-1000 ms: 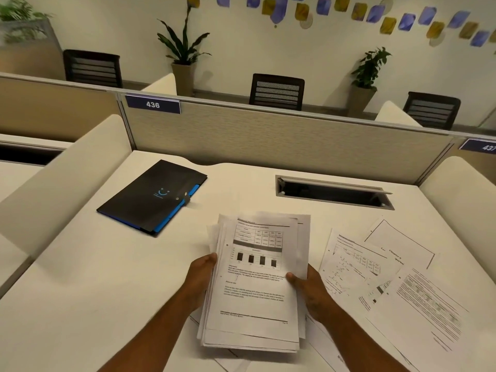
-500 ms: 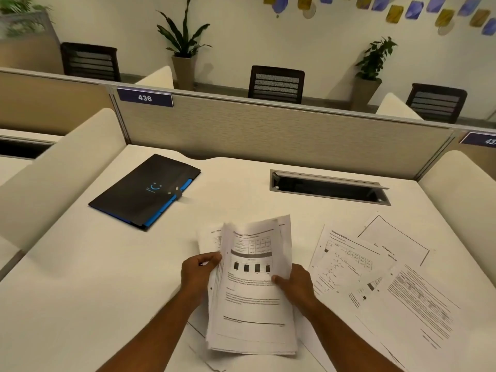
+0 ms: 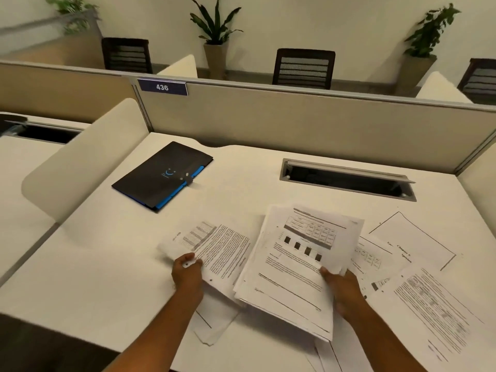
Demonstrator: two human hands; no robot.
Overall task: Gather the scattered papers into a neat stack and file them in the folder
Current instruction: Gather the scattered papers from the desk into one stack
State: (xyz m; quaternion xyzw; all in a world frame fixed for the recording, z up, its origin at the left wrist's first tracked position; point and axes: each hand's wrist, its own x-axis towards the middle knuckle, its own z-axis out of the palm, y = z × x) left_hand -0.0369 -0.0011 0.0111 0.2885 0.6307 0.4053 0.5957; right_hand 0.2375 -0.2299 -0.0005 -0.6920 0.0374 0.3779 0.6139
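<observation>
On my feed the black folder [image 3: 163, 175] with its blue edge lies shut on the white desk [image 3: 107, 264], at the far left, well apart from the papers; I can't see anything inside it. The only other receptacle is the cable tray [image 3: 346, 181] sunk into the desk at the far right, its lid tipped up and its inside too dark for me to read.

My right hand [image 3: 341, 284] grips the gathered stack of papers [image 3: 298, 264] at its right edge, thumb on the top page with the table and the row of dark squares. My left hand [image 3: 188, 272] pinches the near corner of a single text sheet [image 3: 214, 245] that lies just left of the stack and partly under it. More loose sheets [image 3: 418, 285] lie spread on the desk to the right, overlapping one another, and a few stick out beneath the stack near the desk's front edge.

Half a second ago both hands held the stack, one on each side. Since then the left has let go and taken the separate sheet, while the stack has swung to the right in the right hand alone. The folder has not been touched.
</observation>
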